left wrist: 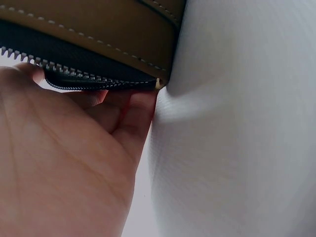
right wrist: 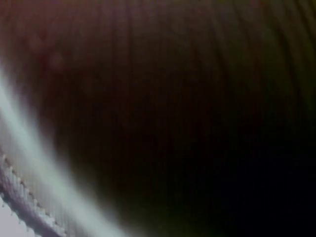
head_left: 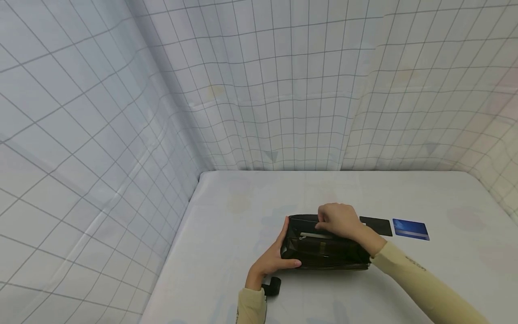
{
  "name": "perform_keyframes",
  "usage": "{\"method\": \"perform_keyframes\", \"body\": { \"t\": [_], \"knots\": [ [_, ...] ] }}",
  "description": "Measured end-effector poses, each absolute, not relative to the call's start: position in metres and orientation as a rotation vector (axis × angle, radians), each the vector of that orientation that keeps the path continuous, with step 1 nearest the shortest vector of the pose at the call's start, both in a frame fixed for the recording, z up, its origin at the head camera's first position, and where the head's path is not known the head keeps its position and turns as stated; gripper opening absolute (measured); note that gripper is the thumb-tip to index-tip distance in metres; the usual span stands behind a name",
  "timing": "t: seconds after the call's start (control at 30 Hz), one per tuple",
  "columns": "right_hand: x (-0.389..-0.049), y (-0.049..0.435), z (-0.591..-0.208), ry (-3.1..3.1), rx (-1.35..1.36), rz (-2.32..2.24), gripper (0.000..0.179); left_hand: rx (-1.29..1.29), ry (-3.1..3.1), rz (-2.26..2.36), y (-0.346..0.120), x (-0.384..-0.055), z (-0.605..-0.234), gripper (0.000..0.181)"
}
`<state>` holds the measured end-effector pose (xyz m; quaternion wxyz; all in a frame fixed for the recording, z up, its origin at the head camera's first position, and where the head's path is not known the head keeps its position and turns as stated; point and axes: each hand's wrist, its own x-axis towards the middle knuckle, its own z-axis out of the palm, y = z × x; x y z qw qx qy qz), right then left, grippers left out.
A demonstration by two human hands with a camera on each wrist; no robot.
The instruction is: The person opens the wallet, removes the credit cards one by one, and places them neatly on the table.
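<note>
A dark zip-around wallet (head_left: 323, 247) lies open on the white table, with an inner zip pocket showing in the head view. My left hand (head_left: 272, 261) grips its left end, thumb on the front and fingers along the far side. The left wrist view shows brown leather with pale stitching (left wrist: 98, 39) and zipper teeth (left wrist: 64, 69) beside the left hand's fingers. My right hand (head_left: 339, 219) is over the wallet's far half, fingers curled down into it. I cannot tell what its fingertips hold; the right wrist view is dark and blurred.
A black card (head_left: 378, 226) lies right of the wallet, partly behind the right wrist. Beside it is a blue card (head_left: 410, 229). A black wrist device (head_left: 273, 286) sits at the left cuff. White checked curtains (head_left: 283, 90) hang behind and beside the table (head_left: 218, 225).
</note>
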<state>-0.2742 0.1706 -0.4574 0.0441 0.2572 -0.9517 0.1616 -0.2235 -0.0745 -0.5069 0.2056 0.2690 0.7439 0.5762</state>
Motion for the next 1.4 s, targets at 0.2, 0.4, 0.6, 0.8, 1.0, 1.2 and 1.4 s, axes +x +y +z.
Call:
{"method": "perform_keyframes", "body": {
  "t": [0.2, 0.4, 0.6, 0.8, 1.0, 1.2, 1.4],
  "knots": [
    [-0.2761, 0.1753, -0.4563, -2.908, 0.788, 0.54, 0.024, 0.752, 2.079, 1.6, -0.0738, -0.2232, -0.5056, 0.113],
    [-0.2767, 0.1797, -0.4547, -2.893, 0.771, 0.551, 0.023, 0.751, 2.092, 1.595, -0.0737, -0.2234, -0.5055, 0.113],
    [-0.2754, 0.1806, -0.4536, -2.896, 0.767, 0.563, 0.023, 0.753, 2.091, 1.592, -0.0738, -0.2236, -0.5055, 0.113],
    [-0.2754, 0.1806, -0.4538, -2.894, 0.756, 0.578, 0.024, 0.759, 2.073, 1.604, -0.0739, -0.2246, -0.5076, 0.113],
    [-0.2758, 0.18, -0.4543, -2.898, 0.755, 0.59, 0.025, 0.764, 2.066, 1.61, -0.0739, -0.2247, -0.5084, 0.113],
    [-0.2764, 0.1802, -0.4553, -2.898, 0.779, 0.595, 0.024, 0.758, 2.07, 1.605, -0.0738, -0.2244, -0.5082, 0.113],
    [-0.2772, 0.181, -0.4552, -2.895, 0.819, 0.569, 0.023, 0.757, 2.073, 1.616, -0.0735, -0.2241, -0.5086, 0.113]
  ]
}}
